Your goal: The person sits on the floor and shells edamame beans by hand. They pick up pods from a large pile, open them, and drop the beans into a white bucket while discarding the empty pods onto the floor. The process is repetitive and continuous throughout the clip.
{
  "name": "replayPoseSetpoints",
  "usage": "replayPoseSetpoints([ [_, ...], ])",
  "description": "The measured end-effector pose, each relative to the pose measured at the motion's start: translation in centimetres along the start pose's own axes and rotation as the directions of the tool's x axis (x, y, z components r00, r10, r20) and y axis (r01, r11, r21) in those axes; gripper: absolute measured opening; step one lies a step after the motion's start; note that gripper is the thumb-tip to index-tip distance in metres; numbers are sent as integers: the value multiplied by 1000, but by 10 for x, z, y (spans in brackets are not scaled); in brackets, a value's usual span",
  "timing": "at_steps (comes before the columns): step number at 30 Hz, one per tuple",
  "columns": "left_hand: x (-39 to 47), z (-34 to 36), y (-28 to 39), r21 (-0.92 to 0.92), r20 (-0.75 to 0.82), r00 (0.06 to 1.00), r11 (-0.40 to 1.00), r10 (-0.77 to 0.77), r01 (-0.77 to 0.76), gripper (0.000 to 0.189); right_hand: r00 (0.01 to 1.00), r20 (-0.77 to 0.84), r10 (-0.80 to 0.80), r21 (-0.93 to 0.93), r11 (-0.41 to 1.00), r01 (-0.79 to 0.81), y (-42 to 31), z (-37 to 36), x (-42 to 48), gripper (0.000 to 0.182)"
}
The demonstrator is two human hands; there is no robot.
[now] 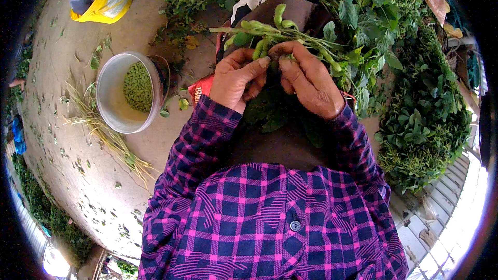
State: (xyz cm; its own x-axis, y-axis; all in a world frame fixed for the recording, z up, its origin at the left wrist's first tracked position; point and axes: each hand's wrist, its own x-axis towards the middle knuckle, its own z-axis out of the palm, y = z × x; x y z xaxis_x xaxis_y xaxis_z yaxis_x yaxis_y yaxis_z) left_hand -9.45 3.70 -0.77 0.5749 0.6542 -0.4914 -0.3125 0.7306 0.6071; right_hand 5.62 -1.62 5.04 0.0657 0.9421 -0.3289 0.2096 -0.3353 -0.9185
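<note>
A cut soybean stem (229, 30) with plump green pods lies across the space over my lap, just beyond my hands. My left hand (239, 76) pinches a green pod (258, 49) between thumb and fingers. Close by on the right, my right hand (311, 79) has its thumb and forefinger drawn together at the plant, and a small green bit shows between them. Its other fingers curl under, partly hidden. To the left stands a pale plastic bucket (107, 93), with shelled green beans (139, 87) heaped along one side inside it.
Dry stalks (107, 136) lie beside the bucket on the leaf-strewn concrete floor (58, 97). A yellow bucket (91, 17) holding grey cloth stands at upper left. Leafy soybean plants (362, 19) are piled ahead and right. A red packet (200, 87) lies by my left wrist.
</note>
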Motion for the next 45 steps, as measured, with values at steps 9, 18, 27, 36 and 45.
replayPoseSetpoints([
  [9,0,6,10,91,14,997,993,-74,72,20,998,49,-35,26,999,34,13,3,-2,25],
  [18,7,4,11,183,50,993,979,-105,94,27,975,222,-1,215,975,-48,14,-10,-1,27],
  [27,6,6,11,253,39,993,963,-108,95,23,987,-14,-163,-121,980,160,26,5,-3,28],
  [36,0,15,0,269,-51,999,963,17,-3,12,968,-78,-240,-290,934,209,26,9,-5,29],
  [45,2,7,3,184,-24,997,980,-72,75,19,994,-55,-90,-77,993,85,24,6,-5,26],
])
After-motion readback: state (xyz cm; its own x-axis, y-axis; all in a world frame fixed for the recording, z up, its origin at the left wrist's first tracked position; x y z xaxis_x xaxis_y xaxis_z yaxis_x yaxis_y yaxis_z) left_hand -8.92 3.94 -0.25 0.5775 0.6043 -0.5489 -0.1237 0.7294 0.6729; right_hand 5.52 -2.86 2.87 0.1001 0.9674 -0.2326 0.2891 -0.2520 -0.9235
